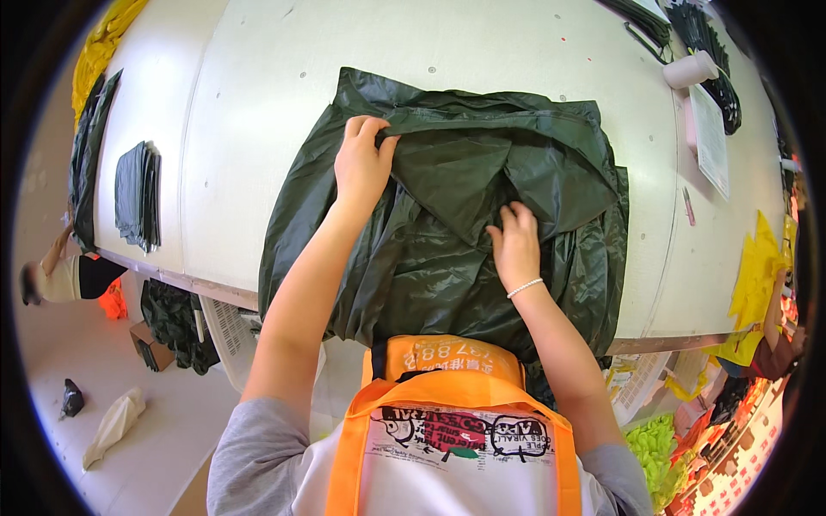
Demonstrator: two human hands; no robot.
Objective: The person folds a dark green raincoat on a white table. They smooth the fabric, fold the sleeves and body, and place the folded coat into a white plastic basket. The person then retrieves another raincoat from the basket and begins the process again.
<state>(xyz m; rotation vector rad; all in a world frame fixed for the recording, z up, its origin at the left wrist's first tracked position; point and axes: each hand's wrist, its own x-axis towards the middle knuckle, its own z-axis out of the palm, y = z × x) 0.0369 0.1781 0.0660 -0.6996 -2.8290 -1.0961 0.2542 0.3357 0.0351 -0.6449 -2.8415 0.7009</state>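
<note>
A shiny dark green raincoat [413, 284] lies spread in folds on the white table in front of me, its near part hanging over the table's edge. A loose hood-like flap [460, 176] lies across its upper middle. At the flap's upper left, my left hand [365, 163] pinches the folded edge between thumb and fingers. My right hand [518, 245], with a beaded bracelet at the wrist, is lower and to the right. Its bent fingers grip the cloth by the flap's lower edge, where creases gather; the fingertips are partly sunk in the folds.
On the white table [258, 52], a folded dark green stack [138, 196] lies left. A white cup [690, 69], papers [710, 142], a pen [688, 206] and black cords [710, 52] lie right. Yellow cloth [757, 271] hangs at the right edge. Other people stand at both sides.
</note>
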